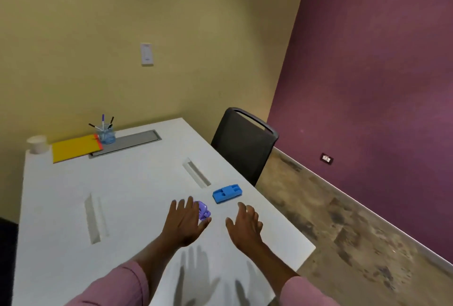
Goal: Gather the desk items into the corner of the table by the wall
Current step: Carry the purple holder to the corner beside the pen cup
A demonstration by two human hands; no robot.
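Observation:
A small purple stapler-like item (204, 210) lies on the white table (137, 183), partly covered by my left hand (186, 222), which hovers over it with fingers spread. Just beyond, near the right edge, lies a blue plastic item (226, 193). My right hand (245, 224) floats open above the table, a little in front of the blue item, holding nothing. In the far left corner by the yellow wall stand a white paper cup (38, 144), a yellow folder (74, 147) and a clear cup of pens (106, 133).
A dark chair (242, 144) stands at the table's right side. A grey cable tray lid (130, 142) and two slots (196, 172) (93, 217) are set into the tabletop. The floor drops away on the right, below a purple wall.

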